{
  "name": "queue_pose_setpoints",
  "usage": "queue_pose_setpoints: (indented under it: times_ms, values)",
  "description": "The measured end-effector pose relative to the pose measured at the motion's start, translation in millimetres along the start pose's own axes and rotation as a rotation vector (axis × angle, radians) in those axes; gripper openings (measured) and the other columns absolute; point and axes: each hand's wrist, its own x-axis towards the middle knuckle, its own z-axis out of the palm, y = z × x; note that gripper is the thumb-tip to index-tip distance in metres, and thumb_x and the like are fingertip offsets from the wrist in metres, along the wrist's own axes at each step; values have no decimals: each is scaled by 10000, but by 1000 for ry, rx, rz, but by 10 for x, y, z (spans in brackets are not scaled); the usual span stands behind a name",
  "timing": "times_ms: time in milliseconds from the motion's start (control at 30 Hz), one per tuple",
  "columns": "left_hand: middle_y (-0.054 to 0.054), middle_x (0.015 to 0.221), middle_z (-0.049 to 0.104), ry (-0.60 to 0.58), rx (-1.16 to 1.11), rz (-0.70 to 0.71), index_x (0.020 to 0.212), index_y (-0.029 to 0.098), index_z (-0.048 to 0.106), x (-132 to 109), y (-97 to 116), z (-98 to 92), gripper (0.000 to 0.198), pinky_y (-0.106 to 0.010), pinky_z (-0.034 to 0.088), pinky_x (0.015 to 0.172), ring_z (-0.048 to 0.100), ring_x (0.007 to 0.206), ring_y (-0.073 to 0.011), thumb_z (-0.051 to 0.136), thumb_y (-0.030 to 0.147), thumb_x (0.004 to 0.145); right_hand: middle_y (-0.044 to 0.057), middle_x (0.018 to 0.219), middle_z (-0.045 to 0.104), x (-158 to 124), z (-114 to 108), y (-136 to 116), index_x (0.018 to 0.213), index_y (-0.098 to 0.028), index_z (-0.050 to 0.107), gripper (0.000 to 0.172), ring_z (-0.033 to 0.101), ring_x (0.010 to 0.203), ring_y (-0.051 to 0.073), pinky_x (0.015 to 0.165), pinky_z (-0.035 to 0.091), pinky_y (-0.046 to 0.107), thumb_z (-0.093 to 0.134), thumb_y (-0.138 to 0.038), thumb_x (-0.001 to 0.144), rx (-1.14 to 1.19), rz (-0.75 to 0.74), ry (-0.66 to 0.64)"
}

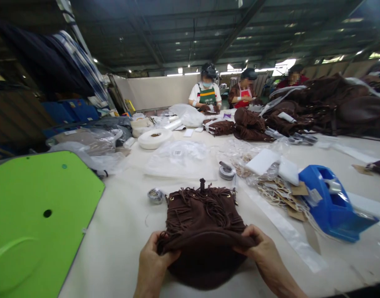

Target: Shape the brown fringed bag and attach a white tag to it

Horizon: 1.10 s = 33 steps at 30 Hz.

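Note:
A dark brown fringed bag (205, 244) lies on the white table in front of me, its rounded base toward me and its drawstring top with metal eyelets pointing away. My left hand (154, 258) pinches the left side of the bag near the base, thumb below and fingers above. On the opposite side my right hand (260, 246) grips the base edge the same way. Just beyond the bag's top left corner is a small roll of clear tape (155, 195). A grey tape roll (226, 170) lies past its top right.
A bright green board (43, 211) fills the left. At right stand a blue tape dispenser (332, 203) and a heap of tags with strings (281, 192). Plastic bags (180, 159), a white roll (155, 138) and piled brown bags (329, 107) lie farther back. Co-workers (206, 93) stand behind the table.

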Motion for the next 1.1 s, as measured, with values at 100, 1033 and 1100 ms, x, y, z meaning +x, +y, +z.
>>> queue_pose_setpoints:
  times_ms: [100,1033,1100]
  values:
    - [26,745,623,161,43,59,836,203,553,-68,-98,37,390,-264,435,676,561,725,-186,738,305,509,-64,544,495,-4,6,31,583,-187,500,287,418,568,116,527,318,223,758,-270,492,-46,-15,7]
    - [38,648,584,-280,-5,-18,687,168,618,291,-44,-116,205,-212,344,605,488,647,-119,706,200,505,-39,588,558,139,-149,-68,612,-174,566,241,457,603,123,561,338,231,762,-237,487,116,92,-231]
    - [51,613,576,-282,-84,-87,655,168,584,324,-63,-80,215,-205,336,595,478,624,-111,711,185,483,-41,604,566,120,-155,-67,628,-173,575,230,462,622,121,578,340,227,760,-223,499,127,84,-234]
